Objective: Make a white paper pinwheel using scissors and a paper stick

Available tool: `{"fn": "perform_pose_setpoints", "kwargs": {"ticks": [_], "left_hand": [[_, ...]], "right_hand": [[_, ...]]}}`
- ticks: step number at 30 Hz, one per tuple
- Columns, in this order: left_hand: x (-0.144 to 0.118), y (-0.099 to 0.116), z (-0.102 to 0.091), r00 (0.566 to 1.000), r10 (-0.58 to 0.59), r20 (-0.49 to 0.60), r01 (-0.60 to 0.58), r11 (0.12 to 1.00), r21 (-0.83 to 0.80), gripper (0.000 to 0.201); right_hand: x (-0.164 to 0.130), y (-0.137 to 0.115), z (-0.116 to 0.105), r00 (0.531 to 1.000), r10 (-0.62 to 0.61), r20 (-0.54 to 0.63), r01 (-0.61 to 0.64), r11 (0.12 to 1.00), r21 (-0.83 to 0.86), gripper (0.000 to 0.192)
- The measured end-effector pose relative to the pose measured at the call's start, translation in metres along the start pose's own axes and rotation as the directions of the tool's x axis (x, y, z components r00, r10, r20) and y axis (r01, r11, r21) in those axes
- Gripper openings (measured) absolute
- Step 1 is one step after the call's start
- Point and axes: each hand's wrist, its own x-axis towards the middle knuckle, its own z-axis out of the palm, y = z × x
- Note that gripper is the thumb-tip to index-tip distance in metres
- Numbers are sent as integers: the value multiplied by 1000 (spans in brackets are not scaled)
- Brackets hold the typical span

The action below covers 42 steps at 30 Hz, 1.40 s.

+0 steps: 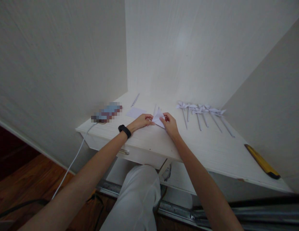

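Observation:
A small white sheet of paper, partly folded, is held just above the tabletop between my two hands. My left hand, with a black band on its wrist, pinches the sheet's left corner. On the other side my right hand has thumb and fingers closed on the right edge. Behind the folded sheet, thin white paper strips or sticks show in part. A flat white square of paper lies just beyond my left hand, and farther back is a thin paper stick.
Several white paper pinwheels on sticks lie at the back right of the white table. A yellow cutter knife rests near the right edge. At the left is a blurred device with a white cable. Walls enclose the table.

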Motion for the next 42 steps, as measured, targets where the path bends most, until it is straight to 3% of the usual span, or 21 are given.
{"fn": "perform_pose_setpoints", "kwargs": {"ticks": [10,19,33,42], "left_hand": [[10,-14,-1,999,-2,-52,-2,998,-68,21],[7,-9,0,998,-24,-53,21,997,-72,22],[14,-22,-3,999,12,-42,-15,998,-64,24],[12,-17,-2,999,-6,-38,4,998,-57,25]], "right_hand": [[1,3,-1,998,12,-65,-12,1000,4,19],[1,1,-2,997,10,-77,-12,1000,-22,17],[2,3,-3,997,-7,-71,5,999,-33,19],[1,-2,-3,996,-1,-86,-3,999,-39,16]]}}
